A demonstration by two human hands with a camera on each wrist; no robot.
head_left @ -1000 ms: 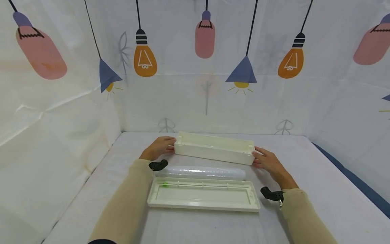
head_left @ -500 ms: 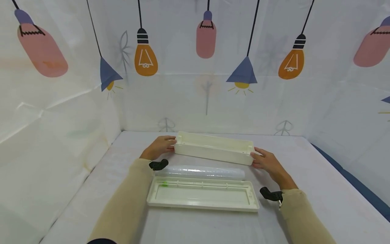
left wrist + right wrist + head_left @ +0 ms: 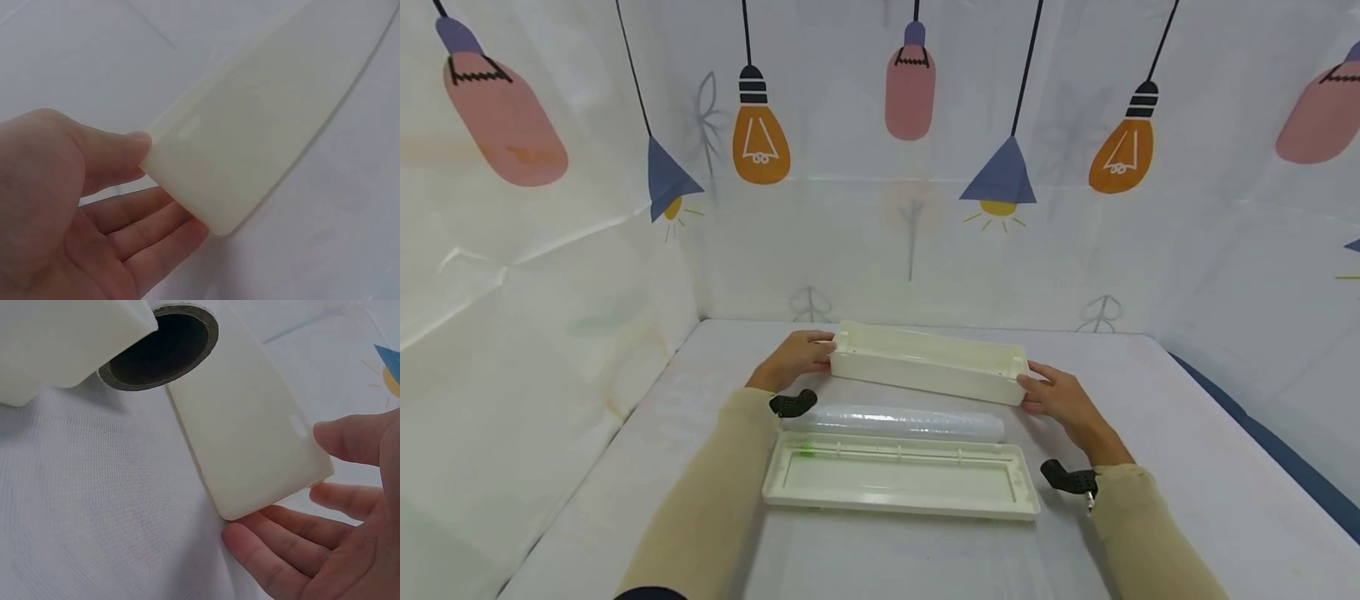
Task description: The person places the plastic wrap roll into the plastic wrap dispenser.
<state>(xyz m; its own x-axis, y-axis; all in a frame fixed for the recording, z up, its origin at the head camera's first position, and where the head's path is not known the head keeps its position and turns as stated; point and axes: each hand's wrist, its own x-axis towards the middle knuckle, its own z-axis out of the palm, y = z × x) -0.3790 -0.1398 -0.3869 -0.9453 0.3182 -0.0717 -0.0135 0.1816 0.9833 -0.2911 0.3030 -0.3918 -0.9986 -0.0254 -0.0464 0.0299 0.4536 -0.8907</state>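
In the head view, a long, open-topped cream plastic dispenser box (image 3: pixel 917 373) lies slantwise at the back, between my two hands. My left hand (image 3: pixel 792 360) holds its left end, thumb at the upper corner and fingers curled against the end wall, as the left wrist view shows on the box (image 3: pixel 231 125). My right hand (image 3: pixel 1063 404) grips the other end, thumb high and fingers along the lower edge of the box (image 3: pixel 250 450). In front of the box lies a roll of cling film (image 3: pixel 902 423), its cardboard core (image 3: pixel 211 331) seen end-on in the right wrist view.
The matching cream lid (image 3: pixel 895 487) lies nearest me, inner side up, with a rail and a small green piece (image 3: pixel 807 451). All lie on a white-covered table (image 3: pixel 902 558). Behind rises a white sheet (image 3: pixel 850 242) printed with lamps.
Hands, box, roll and lid keep their places. Only the head view shifts very slightly.
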